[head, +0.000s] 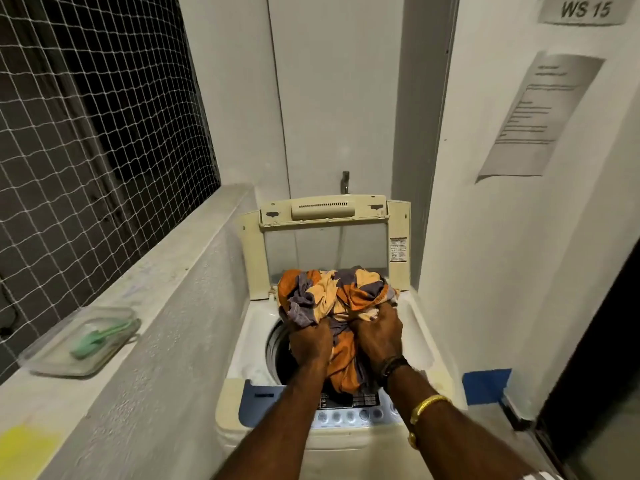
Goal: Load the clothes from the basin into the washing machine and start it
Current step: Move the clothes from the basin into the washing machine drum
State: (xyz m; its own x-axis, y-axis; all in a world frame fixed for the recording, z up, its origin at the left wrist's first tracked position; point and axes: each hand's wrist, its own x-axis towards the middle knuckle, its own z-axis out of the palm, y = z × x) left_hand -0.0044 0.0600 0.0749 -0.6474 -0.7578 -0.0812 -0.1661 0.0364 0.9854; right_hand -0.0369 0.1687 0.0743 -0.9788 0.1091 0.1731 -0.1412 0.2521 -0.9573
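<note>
A bundle of orange, cream and grey-purple checked cloth hangs above the open drum of a cream top-loading washing machine. My left hand grips the bundle's lower left part. My right hand grips its lower right part. Part of the cloth trails down between my wrists over the control panel. The machine's lid stands raised at the back. The basin is not in view.
A concrete ledge runs along the left under a netted window. On it lies a clear lidded container with a green tool inside. White walls with paper notices close in on the right. A tap sits behind the machine.
</note>
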